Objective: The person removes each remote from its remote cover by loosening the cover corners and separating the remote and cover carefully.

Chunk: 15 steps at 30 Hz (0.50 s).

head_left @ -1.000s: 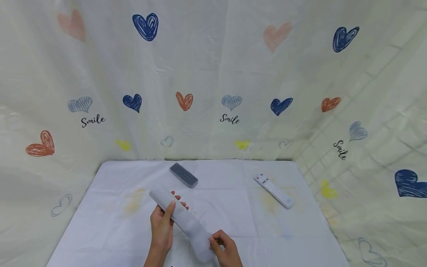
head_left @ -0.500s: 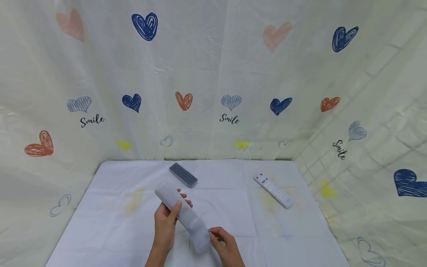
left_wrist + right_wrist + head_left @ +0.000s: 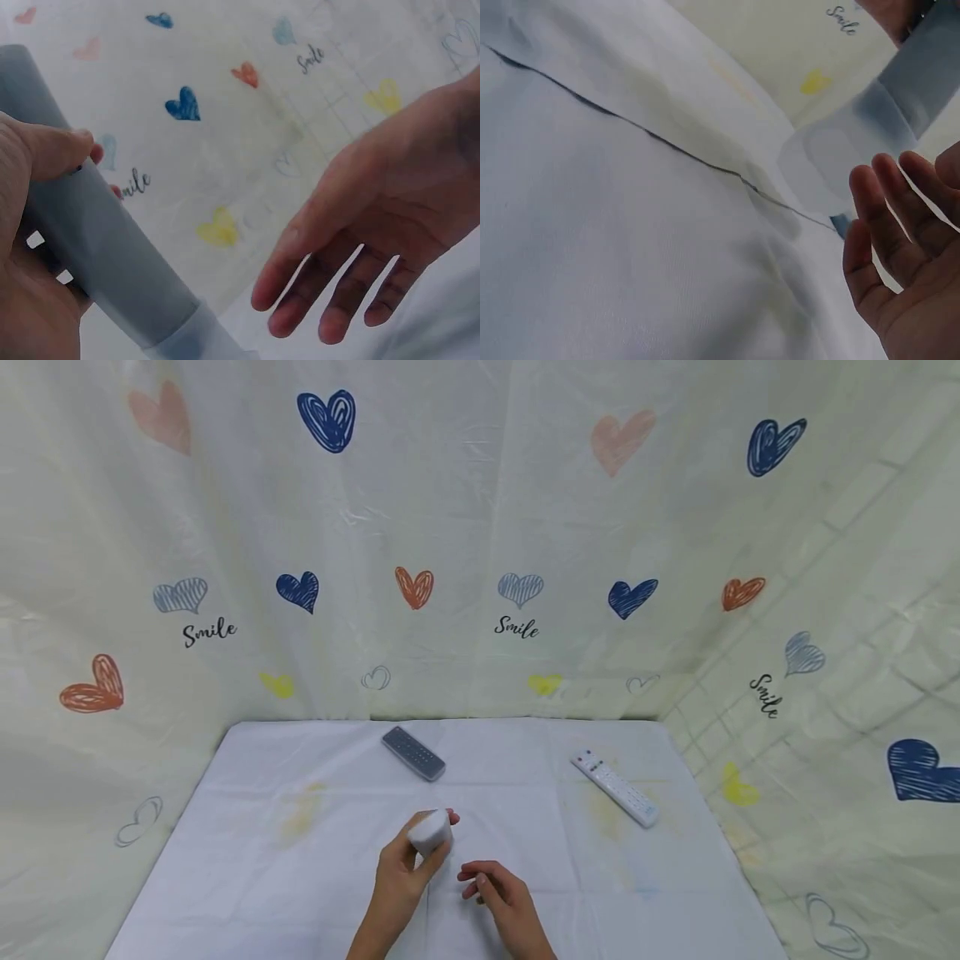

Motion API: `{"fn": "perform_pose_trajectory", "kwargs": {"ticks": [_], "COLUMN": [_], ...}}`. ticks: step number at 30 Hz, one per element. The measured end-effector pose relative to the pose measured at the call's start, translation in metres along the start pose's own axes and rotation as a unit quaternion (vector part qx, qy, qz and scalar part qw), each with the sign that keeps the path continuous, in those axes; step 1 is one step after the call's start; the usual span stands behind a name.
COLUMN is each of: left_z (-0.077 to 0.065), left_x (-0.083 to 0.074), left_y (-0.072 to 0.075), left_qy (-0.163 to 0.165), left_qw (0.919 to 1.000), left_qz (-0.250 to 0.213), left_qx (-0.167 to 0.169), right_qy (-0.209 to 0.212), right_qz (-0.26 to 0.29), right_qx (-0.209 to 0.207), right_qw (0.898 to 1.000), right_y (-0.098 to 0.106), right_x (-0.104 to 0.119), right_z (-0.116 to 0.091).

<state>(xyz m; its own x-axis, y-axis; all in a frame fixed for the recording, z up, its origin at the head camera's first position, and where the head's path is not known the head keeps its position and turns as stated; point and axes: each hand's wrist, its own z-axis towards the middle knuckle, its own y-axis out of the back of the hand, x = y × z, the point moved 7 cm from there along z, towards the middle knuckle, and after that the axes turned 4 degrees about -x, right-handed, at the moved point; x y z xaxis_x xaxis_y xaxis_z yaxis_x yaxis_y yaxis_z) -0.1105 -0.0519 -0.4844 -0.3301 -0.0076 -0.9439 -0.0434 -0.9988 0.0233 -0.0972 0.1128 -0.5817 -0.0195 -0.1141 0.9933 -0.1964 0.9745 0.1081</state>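
My left hand (image 3: 401, 870) grips a long, smooth, pale grey bar (image 3: 124, 240), its thumb across one face. In the head view the bar points nearly end-on at the camera, so just its rounded tip (image 3: 430, 833) shows. A loose translucent sleeve (image 3: 832, 150) extends past the bar's lower end in the right wrist view. Which kind of thing the bar is, I cannot tell. Beside it, my right hand (image 3: 504, 897) hangs with fingers relaxed and slightly bent, apart from the bar. In the left wrist view that right hand (image 3: 367, 210) holds nothing.
A dark grey remote control (image 3: 413, 753) lies behind the left hand on the white-covered table (image 3: 262, 860). Farther right lies a white remote control (image 3: 615, 787). A curtain (image 3: 465, 527) printed with hearts hangs behind the table and along its sides.
The left hand has moved right and turned the bar from lengthwise to nearly end-on. The right hand, earlier pinching the loose end of the sleeve, has let it go.
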Motion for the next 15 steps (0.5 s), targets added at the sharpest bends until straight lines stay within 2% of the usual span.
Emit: {"fn": "perform_pose_trajectory", "kwargs": {"ticks": [3, 5, 9, 10, 12, 15], "left_z": [-0.006, -0.01, -0.016, -0.018, -0.021, -0.028], "left_x": [-0.006, -0.009, -0.011, -0.012, -0.014, -0.018], "left_y": [-0.011, -0.016, -0.026, -0.028, -0.033, -0.04], "left_qy": [-0.081, -0.136, -0.206, -0.225, -0.272, -0.356], "left_qw": [0.9952, 0.9867, 0.9669, 0.9597, 0.9395, 0.8989], "left_qz": [0.046, 0.079, 0.142, 0.16, 0.201, 0.25], "left_qx": [0.03, 0.041, 0.051, 0.052, 0.052, 0.049], "right_qy": [-0.039, -0.064, -0.098, -0.101, -0.111, -0.123], "right_qz": [0.064, 0.109, 0.178, 0.192, 0.209, 0.225], "right_qx": [0.028, 0.038, 0.048, 0.052, 0.057, 0.066], "right_qw": [0.997, 0.991, 0.978, 0.975, 0.97, 0.964], "right_y": [-0.003, -0.003, 0.0, 0.001, 0.002, 0.005], "right_x": [-0.003, -0.005, -0.003, -0.002, 0.001, 0.002], "right_z": [-0.001, -0.001, -0.003, -0.003, -0.003, -0.004]}}
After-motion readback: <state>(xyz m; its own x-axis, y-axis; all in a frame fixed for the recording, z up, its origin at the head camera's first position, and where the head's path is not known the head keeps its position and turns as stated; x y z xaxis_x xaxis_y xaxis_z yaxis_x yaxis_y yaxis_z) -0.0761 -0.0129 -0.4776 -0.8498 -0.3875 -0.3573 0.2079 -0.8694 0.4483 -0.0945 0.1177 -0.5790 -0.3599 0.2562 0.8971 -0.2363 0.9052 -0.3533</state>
